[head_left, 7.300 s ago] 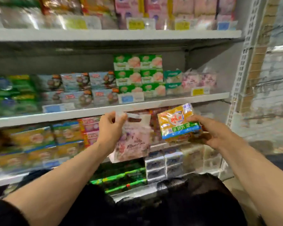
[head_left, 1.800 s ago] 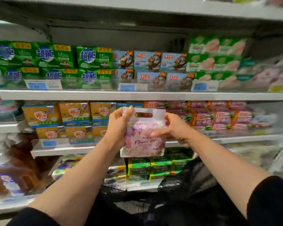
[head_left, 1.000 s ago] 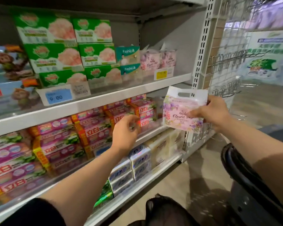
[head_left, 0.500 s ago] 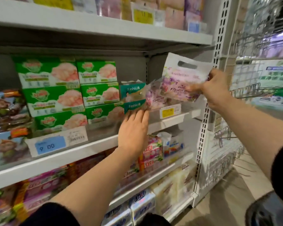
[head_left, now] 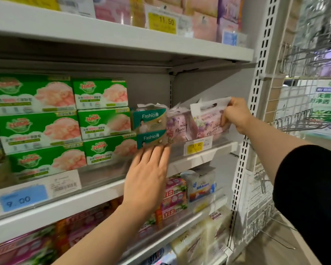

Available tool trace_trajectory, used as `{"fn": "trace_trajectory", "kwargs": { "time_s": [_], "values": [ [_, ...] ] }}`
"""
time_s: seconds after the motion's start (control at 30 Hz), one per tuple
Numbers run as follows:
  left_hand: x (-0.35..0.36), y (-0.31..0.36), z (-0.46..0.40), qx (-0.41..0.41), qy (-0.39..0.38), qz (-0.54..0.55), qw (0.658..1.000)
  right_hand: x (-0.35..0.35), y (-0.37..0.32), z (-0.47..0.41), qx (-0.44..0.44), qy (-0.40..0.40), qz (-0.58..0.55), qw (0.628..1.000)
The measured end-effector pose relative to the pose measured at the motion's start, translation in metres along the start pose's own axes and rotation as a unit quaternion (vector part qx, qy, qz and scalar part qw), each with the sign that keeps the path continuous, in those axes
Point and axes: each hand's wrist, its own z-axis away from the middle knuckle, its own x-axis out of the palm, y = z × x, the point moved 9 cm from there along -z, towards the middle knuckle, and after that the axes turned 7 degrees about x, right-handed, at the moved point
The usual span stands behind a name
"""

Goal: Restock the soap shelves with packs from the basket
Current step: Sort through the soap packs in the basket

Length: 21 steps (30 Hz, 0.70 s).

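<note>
My right hand (head_left: pixel 235 114) grips a pink floral soap pack (head_left: pixel 208 119) with a white handle top, set on the right end of the middle shelf (head_left: pixel 199 157). A matching floral pack (head_left: pixel 177 126) stands just left of it. My left hand (head_left: pixel 148 180) is held flat with straight fingers against the clear shelf-front guard, its fingertips just below the teal Fashio boxes (head_left: pixel 149 127). The basket is out of view.
Green boxed soaps (head_left: pixel 65 119) fill the shelf's left part. A yellow price tag (head_left: pixel 197 146) sits below the floral packs. The white perforated upright (head_left: pixel 254 104) bounds the shelf on the right, with wire hooks (head_left: pixel 302 121) beyond. Red and white packs (head_left: pixel 187 192) lie on the shelf below.
My right hand lowered the floral pack from above the shelf edge down onto the shelf beside the matching pack. My left hand stayed against the shelf front.
</note>
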Motion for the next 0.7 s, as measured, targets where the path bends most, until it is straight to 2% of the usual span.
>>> {"fn": "trace_trajectory", "kwargs": {
  "time_s": [0.13,0.23,0.3,0.37,0.43,0.5,0.7],
  "values": [
    [0.000,0.001,0.000,0.003,-0.006,-0.002,1.000,-0.012,0.019,0.011,0.008,0.160,0.061,0.985],
    [0.000,0.001,0.000,0.002,-0.008,0.000,1.000,-0.012,0.015,0.055,-0.064,0.287,0.102,0.950],
    [0.000,0.001,0.000,0.001,-0.009,0.001,1.000,0.011,0.010,0.071,-0.135,0.282,0.155,0.937],
    [0.000,0.002,0.000,0.002,-0.008,0.002,1.000,0.037,0.013,0.067,-0.155,0.240,0.240,0.928],
    [0.001,0.002,0.000,0.003,-0.007,0.003,1.000,0.048,0.016,0.058,-0.130,0.218,0.273,0.928],
    [0.000,0.002,0.000,0.005,-0.002,0.003,1.000,0.044,0.017,0.052,-0.086,0.217,0.260,0.937],
    [-0.001,0.003,0.001,0.013,0.016,0.007,1.000,0.011,0.020,0.047,0.010,0.267,0.262,0.927]
  ]
}}
